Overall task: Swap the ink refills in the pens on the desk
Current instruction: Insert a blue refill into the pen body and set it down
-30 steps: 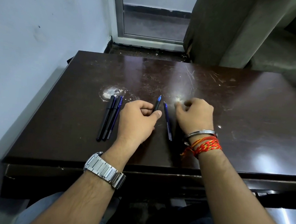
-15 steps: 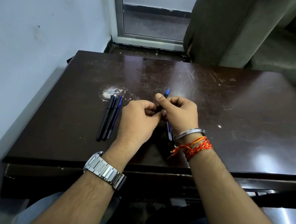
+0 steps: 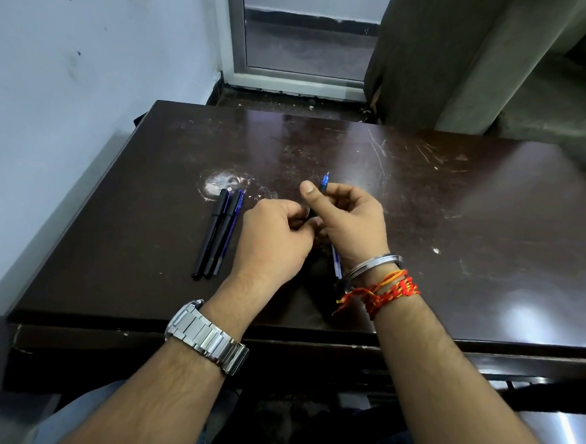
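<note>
Above the middle of the dark desk (image 3: 456,214), both hands hold one pen (image 3: 325,182) with a blue tip that points away from me. My right hand (image 3: 350,222) grips its front part, thumb up beside the tip. My left hand (image 3: 273,244) is closed on the rear part, which is hidden in the fingers. A thin blue refill (image 3: 336,266) lies on the desk under my right wrist, mostly hidden. Three pens lie side by side to the left: two black pens (image 3: 215,232) and a blue one (image 3: 232,228).
A white wall runs along the desk's left side. A window frame (image 3: 293,77) and a grey curtain (image 3: 449,59) stand behind the far edge. A worn pale spot (image 3: 218,184) marks the desk near the three pens. The right half of the desk is bare.
My right hand came over from the desk and took the front of the pen that my left hand held. The pen has risen a little, its tip now higher.
</note>
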A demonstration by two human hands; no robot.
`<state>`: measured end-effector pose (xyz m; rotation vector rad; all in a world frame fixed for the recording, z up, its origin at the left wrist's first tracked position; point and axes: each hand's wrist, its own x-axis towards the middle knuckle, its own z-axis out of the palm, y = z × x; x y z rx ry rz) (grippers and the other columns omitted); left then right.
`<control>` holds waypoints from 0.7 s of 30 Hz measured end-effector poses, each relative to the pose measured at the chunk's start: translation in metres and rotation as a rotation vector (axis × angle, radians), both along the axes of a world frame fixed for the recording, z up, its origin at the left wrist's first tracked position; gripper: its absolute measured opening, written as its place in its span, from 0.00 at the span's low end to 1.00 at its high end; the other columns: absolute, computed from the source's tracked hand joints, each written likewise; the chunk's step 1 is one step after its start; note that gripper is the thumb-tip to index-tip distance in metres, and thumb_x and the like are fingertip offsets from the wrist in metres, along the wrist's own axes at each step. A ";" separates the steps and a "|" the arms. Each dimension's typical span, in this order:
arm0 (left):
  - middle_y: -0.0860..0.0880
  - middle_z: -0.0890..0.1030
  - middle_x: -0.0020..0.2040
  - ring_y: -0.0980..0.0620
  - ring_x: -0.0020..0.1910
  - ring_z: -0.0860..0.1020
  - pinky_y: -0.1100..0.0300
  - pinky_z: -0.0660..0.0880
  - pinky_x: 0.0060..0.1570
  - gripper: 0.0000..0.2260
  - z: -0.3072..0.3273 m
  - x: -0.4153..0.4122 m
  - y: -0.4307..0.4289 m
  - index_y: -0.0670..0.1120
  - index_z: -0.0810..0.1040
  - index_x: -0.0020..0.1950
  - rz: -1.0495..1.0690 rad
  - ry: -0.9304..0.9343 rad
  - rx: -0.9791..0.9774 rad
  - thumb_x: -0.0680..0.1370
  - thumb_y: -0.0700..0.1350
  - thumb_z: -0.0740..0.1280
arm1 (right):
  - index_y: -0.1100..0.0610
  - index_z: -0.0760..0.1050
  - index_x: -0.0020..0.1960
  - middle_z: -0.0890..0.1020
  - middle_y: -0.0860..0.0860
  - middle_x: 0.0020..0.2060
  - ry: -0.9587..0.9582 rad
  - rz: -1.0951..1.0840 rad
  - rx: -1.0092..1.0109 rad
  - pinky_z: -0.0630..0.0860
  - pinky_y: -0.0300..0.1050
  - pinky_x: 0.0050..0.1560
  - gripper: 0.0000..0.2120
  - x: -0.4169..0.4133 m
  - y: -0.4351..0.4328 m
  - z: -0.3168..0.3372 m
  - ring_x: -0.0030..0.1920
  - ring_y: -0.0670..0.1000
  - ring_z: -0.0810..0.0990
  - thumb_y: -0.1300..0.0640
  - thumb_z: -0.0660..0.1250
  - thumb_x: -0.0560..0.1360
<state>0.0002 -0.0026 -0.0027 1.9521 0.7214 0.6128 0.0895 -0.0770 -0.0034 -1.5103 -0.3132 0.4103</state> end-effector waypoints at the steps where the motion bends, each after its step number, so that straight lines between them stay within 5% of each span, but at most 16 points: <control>1: 0.52 0.84 0.32 0.55 0.33 0.83 0.59 0.79 0.34 0.05 0.000 0.000 0.000 0.47 0.86 0.39 -0.009 0.001 0.004 0.74 0.44 0.73 | 0.60 0.79 0.48 0.80 0.54 0.37 -0.006 -0.019 0.005 0.77 0.43 0.33 0.15 0.000 0.000 0.000 0.32 0.48 0.78 0.53 0.78 0.68; 5: 0.53 0.85 0.33 0.57 0.33 0.83 0.61 0.79 0.36 0.03 0.002 0.000 -0.001 0.49 0.87 0.43 -0.009 -0.009 -0.009 0.75 0.43 0.73 | 0.56 0.81 0.44 0.83 0.53 0.36 0.040 0.002 0.071 0.82 0.57 0.46 0.01 0.001 0.002 0.001 0.38 0.53 0.81 0.61 0.72 0.74; 10: 0.52 0.85 0.33 0.55 0.34 0.83 0.53 0.82 0.38 0.05 0.002 0.000 0.000 0.47 0.86 0.40 -0.010 0.004 0.008 0.74 0.44 0.72 | 0.59 0.78 0.51 0.79 0.49 0.33 0.020 -0.017 0.037 0.75 0.41 0.31 0.12 -0.003 0.005 -0.002 0.26 0.43 0.76 0.56 0.75 0.71; 14: 0.52 0.85 0.34 0.54 0.35 0.84 0.52 0.82 0.39 0.03 0.002 0.000 0.000 0.48 0.87 0.43 -0.002 -0.018 -0.021 0.75 0.44 0.73 | 0.58 0.77 0.52 0.84 0.52 0.37 0.089 0.015 0.091 0.80 0.46 0.36 0.04 -0.002 0.005 0.000 0.34 0.50 0.82 0.63 0.67 0.77; 18: 0.52 0.85 0.33 0.53 0.35 0.84 0.50 0.82 0.39 0.03 0.002 0.000 0.002 0.48 0.87 0.42 0.009 -0.014 -0.005 0.74 0.45 0.73 | 0.59 0.77 0.55 0.82 0.49 0.35 0.045 0.002 0.092 0.77 0.42 0.32 0.09 -0.003 0.006 0.002 0.27 0.44 0.77 0.59 0.69 0.76; 21: 0.53 0.85 0.32 0.55 0.33 0.83 0.51 0.82 0.38 0.03 0.002 0.000 0.000 0.49 0.87 0.41 0.009 -0.024 -0.009 0.74 0.44 0.73 | 0.55 0.75 0.54 0.84 0.50 0.38 0.022 0.001 0.079 0.81 0.55 0.46 0.08 -0.002 0.006 0.001 0.40 0.55 0.83 0.63 0.66 0.77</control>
